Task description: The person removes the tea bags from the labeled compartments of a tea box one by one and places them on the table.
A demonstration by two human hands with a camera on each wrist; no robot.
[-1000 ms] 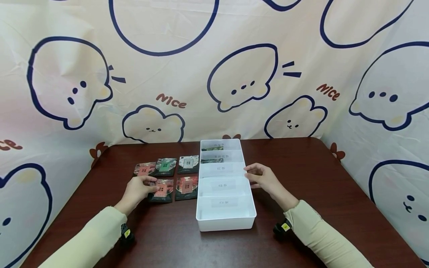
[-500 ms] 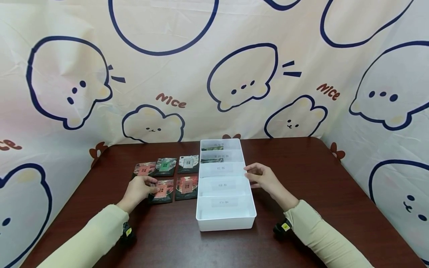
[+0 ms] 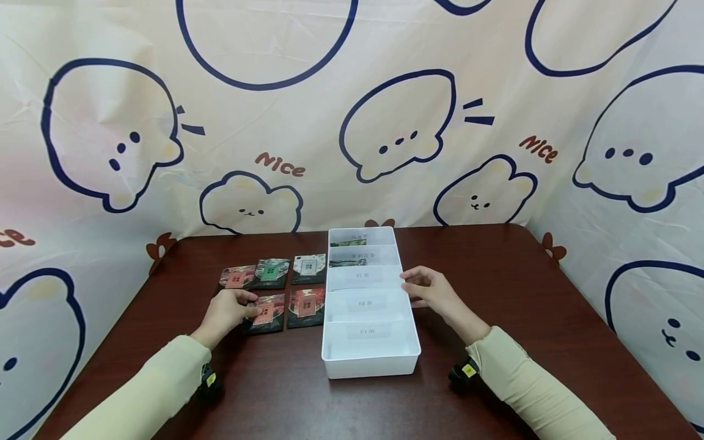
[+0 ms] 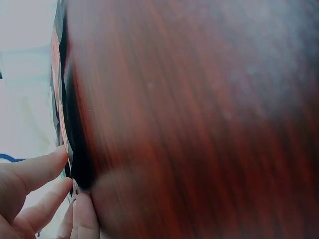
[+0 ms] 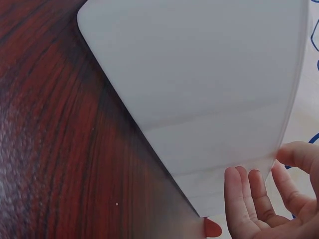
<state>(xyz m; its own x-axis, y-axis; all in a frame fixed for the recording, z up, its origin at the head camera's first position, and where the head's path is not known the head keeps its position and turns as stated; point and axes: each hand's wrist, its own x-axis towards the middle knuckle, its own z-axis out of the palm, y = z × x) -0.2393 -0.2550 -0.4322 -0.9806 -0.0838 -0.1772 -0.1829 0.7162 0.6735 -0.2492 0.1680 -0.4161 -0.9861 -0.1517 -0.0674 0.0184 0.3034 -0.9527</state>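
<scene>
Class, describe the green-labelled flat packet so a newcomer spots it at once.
On the dark brown wooden table, left of the long white plastic box, flat packets form two rows. Midway along the far row is the green-labelled packet; its green label sets it apart from the red-labelled packet left and the white-labelled packet right.

Head view: long pale cream-yellow sleeves, faint green tinge, plain fabric. Left sleeve (image 3: 143,385) at 8 o'clock, right sleeve (image 3: 536,382) at 4. Soft creases along both, bunched and loose at the cuffs. Each wrist carries a compact black unit: left wrist unit (image 3: 209,388) near 7:30, right wrist unit (image 3: 459,376) near 5. Small bright yellow square on each, darker mark in its middle, too small to read. On the right housing it sits toward 2 o'clock. Left hand (image 3: 222,315) and right hand (image 3: 434,293) are bare.
</scene>
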